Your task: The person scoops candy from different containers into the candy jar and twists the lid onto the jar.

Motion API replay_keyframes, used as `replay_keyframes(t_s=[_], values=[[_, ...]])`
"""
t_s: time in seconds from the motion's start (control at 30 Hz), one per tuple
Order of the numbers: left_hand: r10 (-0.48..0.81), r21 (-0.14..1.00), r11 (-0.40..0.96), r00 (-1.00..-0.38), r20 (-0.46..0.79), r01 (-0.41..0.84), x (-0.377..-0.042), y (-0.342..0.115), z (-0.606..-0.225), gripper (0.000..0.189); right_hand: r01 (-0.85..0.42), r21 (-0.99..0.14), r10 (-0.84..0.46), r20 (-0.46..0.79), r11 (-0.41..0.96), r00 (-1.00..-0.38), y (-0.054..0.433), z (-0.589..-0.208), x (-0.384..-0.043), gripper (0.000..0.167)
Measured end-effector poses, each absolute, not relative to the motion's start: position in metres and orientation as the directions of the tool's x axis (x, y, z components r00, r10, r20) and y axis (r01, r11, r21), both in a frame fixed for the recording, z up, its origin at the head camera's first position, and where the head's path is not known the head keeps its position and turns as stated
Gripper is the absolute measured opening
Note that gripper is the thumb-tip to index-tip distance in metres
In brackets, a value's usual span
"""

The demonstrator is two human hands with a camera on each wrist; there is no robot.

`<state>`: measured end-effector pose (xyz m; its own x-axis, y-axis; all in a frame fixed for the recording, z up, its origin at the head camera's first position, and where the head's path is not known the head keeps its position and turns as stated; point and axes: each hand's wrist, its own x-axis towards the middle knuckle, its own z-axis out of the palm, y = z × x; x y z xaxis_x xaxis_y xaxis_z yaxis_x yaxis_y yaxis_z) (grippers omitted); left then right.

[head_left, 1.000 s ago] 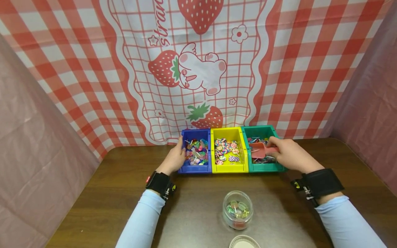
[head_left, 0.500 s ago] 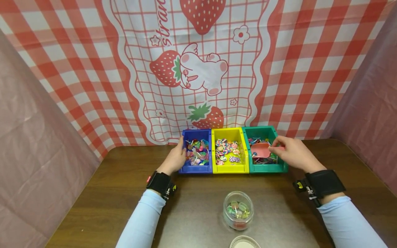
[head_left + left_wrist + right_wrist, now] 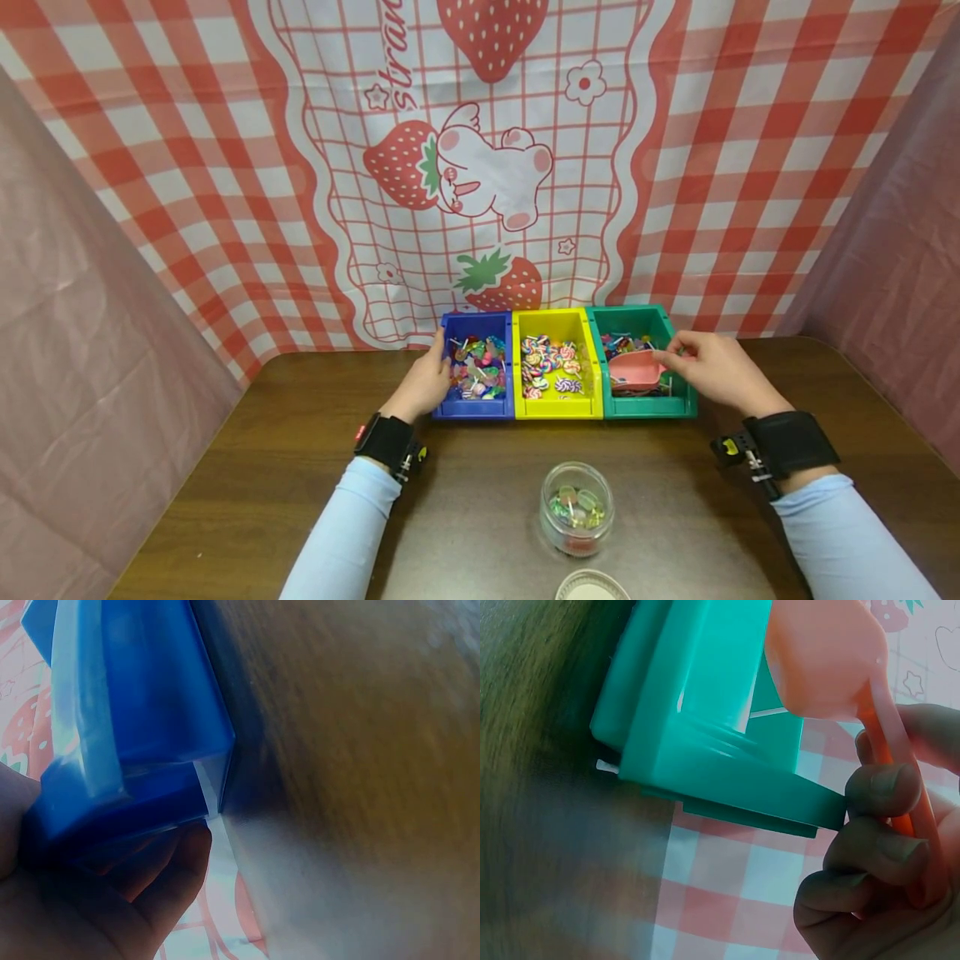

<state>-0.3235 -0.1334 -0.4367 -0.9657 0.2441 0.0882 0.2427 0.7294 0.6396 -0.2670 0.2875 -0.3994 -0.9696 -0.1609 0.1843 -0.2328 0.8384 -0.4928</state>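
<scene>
My right hand grips a pink scoop by its handle, fingers curled round it in the right wrist view. The scoop's bowl lies over the candies in the green bin, hiding part of them. At the other end of the row, my left hand holds the outer side wall of the blue bin. In the left wrist view its thumb and fingers clasp that wall. Mixed small candies fill the blue bin. Between the two stands a yellow bin with striped lollipops.
A round glass jar with some candies inside stands on the wooden table, nearer than the bins. Closer still, a pale round lid is cut off by the frame's lower edge. A red-checked cloth hangs right behind the bins.
The scoop's bowl has turned from tilted into the candies to facing more upward. My right hand has shifted slightly right. My left hand keeps its hold on the blue bin.
</scene>
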Motion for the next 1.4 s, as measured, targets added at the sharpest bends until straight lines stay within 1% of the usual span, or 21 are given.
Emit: replay_keyframes(t_s=[0.17, 0.57, 0.8, 1.13, 1.4], values=[[0.24, 0.637, 0.731, -0.966, 0.095, 0.244, -0.323, -0.133, -0.437, 0.062, -0.219, -0.528, -0.137, 0.19, 0.821, -0.972, 0.289, -0.4, -0.266, 0.037], [0.246, 0.633, 0.733, -0.965, 0.093, 0.248, -0.322, -0.133, -0.436, 0.061, -0.194, -0.551, -0.079, 0.226, 0.812, -0.971, 0.294, -0.403, -0.267, 0.044], [0.239, 0.647, 0.726, -0.968, 0.081, 0.233, -0.321, -0.132, -0.435, 0.062, -0.144, -0.576, -0.008, 0.231, 0.805, -0.973, 0.298, -0.406, -0.268, 0.046], [0.224, 0.651, 0.73, -0.973, 0.064, 0.21, -0.323, -0.132, -0.436, 0.061, -0.072, -0.627, 0.068, 0.197, 0.775, -0.978, 0.301, -0.409, -0.27, 0.05], [0.241, 0.619, 0.74, -0.963, 0.12, 0.262, -0.322, -0.133, -0.437, 0.061, -0.068, -0.675, 0.071, 0.176, 0.735, -0.982, 0.301, -0.404, -0.267, 0.055]])
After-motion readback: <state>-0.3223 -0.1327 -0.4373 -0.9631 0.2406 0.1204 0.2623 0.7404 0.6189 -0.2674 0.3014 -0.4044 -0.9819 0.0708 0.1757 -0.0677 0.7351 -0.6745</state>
